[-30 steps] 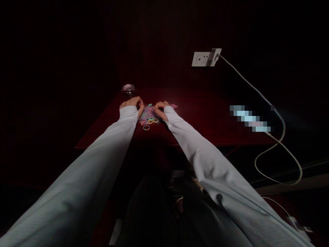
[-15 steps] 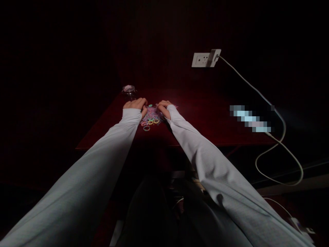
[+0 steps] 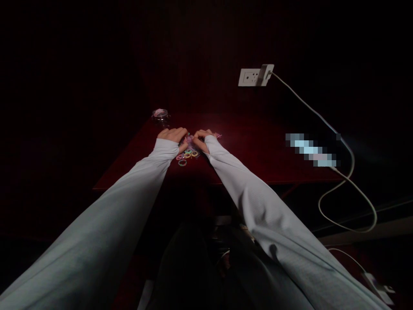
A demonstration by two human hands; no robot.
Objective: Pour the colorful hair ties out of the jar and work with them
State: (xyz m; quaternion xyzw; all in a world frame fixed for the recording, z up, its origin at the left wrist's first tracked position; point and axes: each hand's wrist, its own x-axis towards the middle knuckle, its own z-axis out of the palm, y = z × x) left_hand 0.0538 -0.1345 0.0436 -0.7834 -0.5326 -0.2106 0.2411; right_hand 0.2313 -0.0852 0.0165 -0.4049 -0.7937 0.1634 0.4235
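A small pile of coloured hair ties [image 3: 189, 144], mostly pink and purple, lies on the dark red table between my hands. Several larger rings in yellow, green and pink sit at its near side, with one green ring [image 3: 182, 162] closest to me. My left hand [image 3: 174, 135] curls around the pile's left side, its thumb against the ties. On the other side my right hand [image 3: 202, 137] is bent over it with curled fingers, and a pink bit shows past its knuckles. My fingertips are partly hidden.
A clear jar [image 3: 160, 116] with something pink on top stands behind my left hand. A white wall socket [image 3: 254, 76] holds a charger, whose cable [image 3: 306, 103] runs to a pixelated device [image 3: 311, 150] at the table's right. A power strip [image 3: 377, 287] lies lower right.
Both hands have drawn closer together over the pile, covering more of it. The left hand has shifted right and the right hand slightly left. The view has moved a little.
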